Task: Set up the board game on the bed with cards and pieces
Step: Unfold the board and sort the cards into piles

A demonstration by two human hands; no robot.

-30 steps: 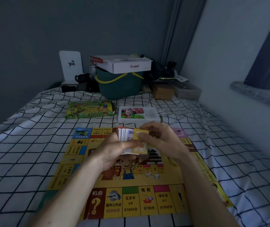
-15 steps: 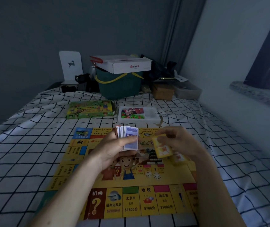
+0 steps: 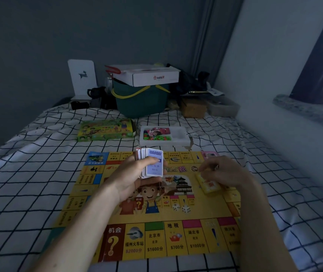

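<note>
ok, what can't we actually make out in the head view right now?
- Right hand: motion-blurred; whether it grips the yellow cards beneath it is unclear.
- Card stack in left hand: only the top purple card shows, its print too small and dim; the rest are edges.
- Game board: both forearms cover parts; right-edge squares are blurred.
- White tray: pieces too small to identify.

Soft matt cloth, creased, white with a dark grid, over the bed (image 3: pixel 29 173). Glossy printed paper or card, smooth, on the game board (image 3: pixel 156 232). Smooth coated cards (image 3: pixel 153 163), faintly shiny. Glossy printed cardboard on the green game box (image 3: pixel 105 129) near the bed's far edge. White plastic tray (image 3: pixel 178 137) beside it, smooth. Matt white cardboard box (image 3: pixel 152 75) on a smooth plastic bin (image 3: pixel 141 103).
</note>
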